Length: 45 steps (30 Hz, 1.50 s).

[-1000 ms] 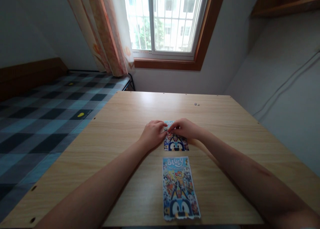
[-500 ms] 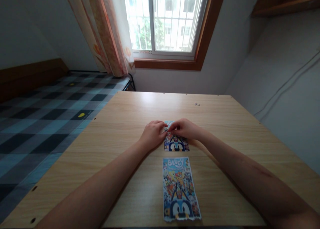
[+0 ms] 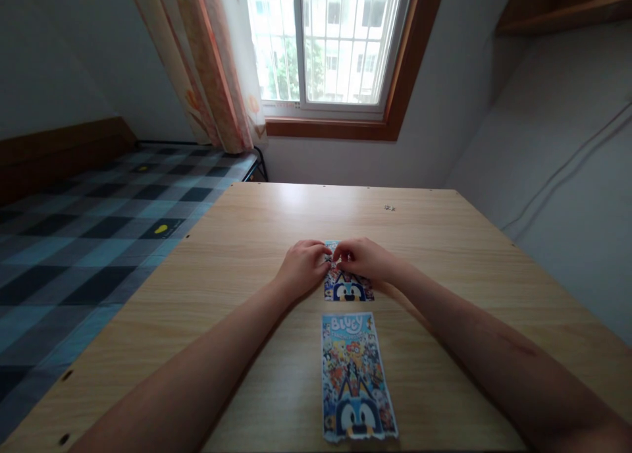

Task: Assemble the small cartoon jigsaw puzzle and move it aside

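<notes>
A small jigsaw puzzle (image 3: 349,290) lies flat on the table, showing a blue cartoon dog's face below a crowd of figures. My left hand (image 3: 305,266) curves around its left edge, with fingertips and thumb pressing against it. Over the upper right of the puzzle, my right hand (image 3: 366,258) has thumb and index finger bent towards the surface. Whatever lies between those fingertips is too small to make out, and the hand hides part of the picture. Nearer to me lies a paper sheet (image 3: 358,377) with the same picture, titled "BLUEY", its bottom edge torn.
Toward the far right of the wooden table (image 3: 276,222) lie a couple of tiny loose pieces (image 3: 390,208). A bed with a checked sheet (image 3: 99,242) adjoins the left side. Beyond the table are a barred window (image 3: 340,45) and a curtain (image 3: 217,64).
My right hand's fingers have shifted slightly over the puzzle, the index finger bending more and drawing back a little. My left hand stays at the left edge.
</notes>
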{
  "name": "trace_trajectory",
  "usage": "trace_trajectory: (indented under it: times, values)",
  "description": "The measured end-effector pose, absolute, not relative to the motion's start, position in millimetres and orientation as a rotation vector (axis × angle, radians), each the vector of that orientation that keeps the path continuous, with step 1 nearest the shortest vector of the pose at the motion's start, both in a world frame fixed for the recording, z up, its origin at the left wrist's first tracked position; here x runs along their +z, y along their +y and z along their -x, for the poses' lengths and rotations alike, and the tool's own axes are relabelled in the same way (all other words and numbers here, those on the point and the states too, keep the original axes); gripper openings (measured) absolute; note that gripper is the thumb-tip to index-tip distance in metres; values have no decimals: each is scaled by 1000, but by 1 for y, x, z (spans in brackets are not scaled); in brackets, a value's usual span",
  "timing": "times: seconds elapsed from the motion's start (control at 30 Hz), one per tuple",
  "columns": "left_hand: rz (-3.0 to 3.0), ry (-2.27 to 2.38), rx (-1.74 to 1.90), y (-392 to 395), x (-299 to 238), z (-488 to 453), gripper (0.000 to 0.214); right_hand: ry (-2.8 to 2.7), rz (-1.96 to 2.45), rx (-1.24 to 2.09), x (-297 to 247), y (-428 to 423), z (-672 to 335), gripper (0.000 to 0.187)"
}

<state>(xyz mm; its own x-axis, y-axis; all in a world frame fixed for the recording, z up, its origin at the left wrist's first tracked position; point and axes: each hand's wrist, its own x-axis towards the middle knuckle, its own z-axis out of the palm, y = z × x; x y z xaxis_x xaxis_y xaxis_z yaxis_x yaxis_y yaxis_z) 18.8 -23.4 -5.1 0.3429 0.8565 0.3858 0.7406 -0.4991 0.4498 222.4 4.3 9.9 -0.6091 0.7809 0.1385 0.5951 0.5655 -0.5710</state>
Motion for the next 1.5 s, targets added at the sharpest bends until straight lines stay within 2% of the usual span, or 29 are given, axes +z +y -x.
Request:
trace_trajectory:
  times: [0.33,0.57,0.8,1.13,1.5]
  values:
    - [-2408,1449,884,-22,-7,-18,16,-2483,1082,705,15,8,-230,17]
    - [-2448,1357,1013,-26,-5,-19,7,-2491,1102,718,20,18,-246,13]
    - [-2602,1289,852,-27,-4,-21,7,-2522,1084,762,14,24,-250,13]
    - [-2522,1328,797,-25,-5,-24,9,-2484,1048,909,6,24,-246,14]
    - [-2772,1237,605,-37,14,-26,16,-2448,1051,981,8,25,-245,13]
